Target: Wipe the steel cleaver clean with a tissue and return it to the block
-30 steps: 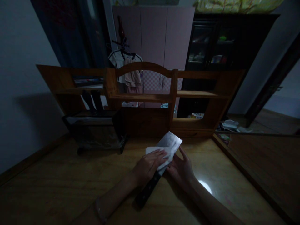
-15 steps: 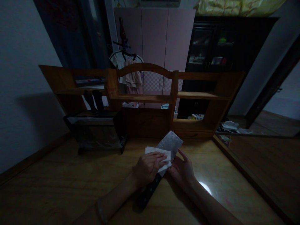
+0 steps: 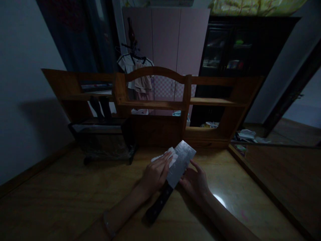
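A cleaver is tilted up over the wooden table, its broad grey blade pointing away and its black riveted handle toward me. My right hand supports the blade from its right edge and underside; some of its fingers are hidden behind the metal. On the blade's left side, my left hand presses a folded white cloth or tissue under its fingers. Neither hand is on the handle. A clear band circles my left wrist.
At the back left stands a dark knife block with black handles sticking up. A wooden shelf unit runs along the table's far side. The wooden table has a raised edge at right. Wardrobes stand beyond.
My left hand has slid the white cloth left toward the blade's edge, uncovering more of the blade. My right hand and the cleaver have stayed nearly in place.
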`<state>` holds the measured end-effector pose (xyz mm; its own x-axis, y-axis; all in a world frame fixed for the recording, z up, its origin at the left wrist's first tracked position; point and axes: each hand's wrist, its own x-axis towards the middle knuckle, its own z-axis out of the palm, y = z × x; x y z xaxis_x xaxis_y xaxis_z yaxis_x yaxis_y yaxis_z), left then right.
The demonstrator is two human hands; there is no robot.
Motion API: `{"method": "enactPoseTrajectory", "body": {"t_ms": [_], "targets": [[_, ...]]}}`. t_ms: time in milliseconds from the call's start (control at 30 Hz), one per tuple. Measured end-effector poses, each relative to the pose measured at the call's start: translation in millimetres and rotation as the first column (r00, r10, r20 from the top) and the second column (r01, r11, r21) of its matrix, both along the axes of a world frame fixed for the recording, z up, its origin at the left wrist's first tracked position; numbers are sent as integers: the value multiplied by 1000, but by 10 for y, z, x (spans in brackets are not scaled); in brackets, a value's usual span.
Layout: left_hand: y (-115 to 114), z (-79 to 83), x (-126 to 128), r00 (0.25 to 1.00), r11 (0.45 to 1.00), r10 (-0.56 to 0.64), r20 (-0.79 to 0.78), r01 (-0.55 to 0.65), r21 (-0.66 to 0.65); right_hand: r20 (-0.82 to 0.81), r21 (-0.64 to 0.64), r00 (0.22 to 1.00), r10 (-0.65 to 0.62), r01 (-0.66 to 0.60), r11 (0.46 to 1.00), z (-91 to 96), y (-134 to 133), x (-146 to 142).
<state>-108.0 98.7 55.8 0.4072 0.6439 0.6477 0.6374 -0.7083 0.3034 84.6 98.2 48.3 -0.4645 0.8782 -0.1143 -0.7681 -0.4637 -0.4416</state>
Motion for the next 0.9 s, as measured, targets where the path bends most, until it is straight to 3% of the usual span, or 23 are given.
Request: {"method": "enactPoseTrajectory", "body": {"t_ms": [267,533,900], "targets": [[3,-12,2,996,994,-5,-85,-4,-109,40,-15,997,72,-71,997,30,1,-5],[-1,-81,-38,973,974,-91,-212,42,-225,29,4,987,155,-156,988,-12,20,-5],[-76,17,39,929,957,-247,-275,188,-222,-22,5,984,175,-175,985,-34,2,-64]]}}
